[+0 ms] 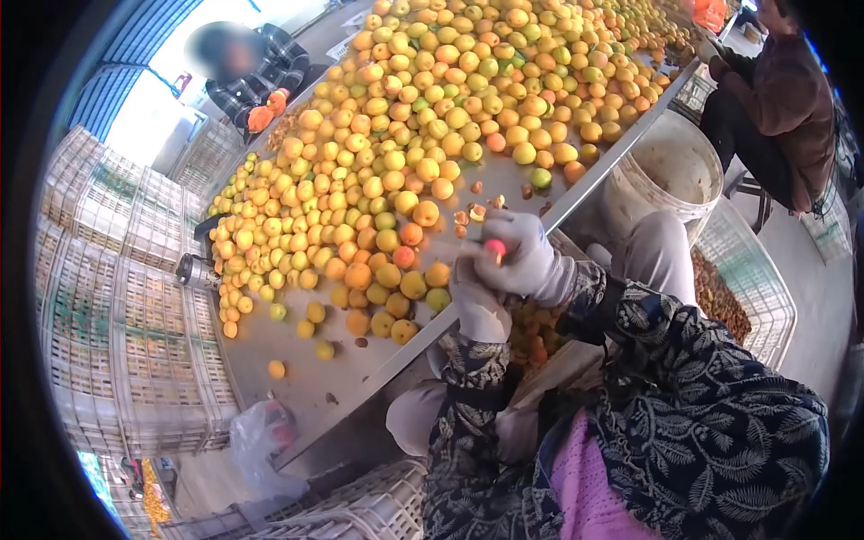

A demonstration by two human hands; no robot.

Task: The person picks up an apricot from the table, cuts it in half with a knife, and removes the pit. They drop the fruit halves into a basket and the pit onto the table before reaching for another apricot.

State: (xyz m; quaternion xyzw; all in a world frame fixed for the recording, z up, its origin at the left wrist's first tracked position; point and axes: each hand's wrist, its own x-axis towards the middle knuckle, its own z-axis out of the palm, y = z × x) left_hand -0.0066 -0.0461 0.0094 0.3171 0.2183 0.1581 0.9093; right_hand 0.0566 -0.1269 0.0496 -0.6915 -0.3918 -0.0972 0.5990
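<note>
Over the raised near edge of a long grey sheet-metal table (576, 200), two grey-gloved hands meet just short of a heap of yellow and orange apricots (423, 117). A bare strip of metal, dotted with brown pits and stray fruit, runs between the heap and the rim and widens at the table's near-left end. The right hand (533, 261), its floral-sleeved arm bent in from the right, curls its fingers around a small pink-blushed apricot (495, 247) held at the rim. The left hand (477, 304) rises from below, fingertips pinched against the same fruit. A white plastic bucket (668, 169) stands at the right, stacked white plastic crates (117, 297) wall the left, and a person in a plaid shirt (261, 76) works the far side.
</note>
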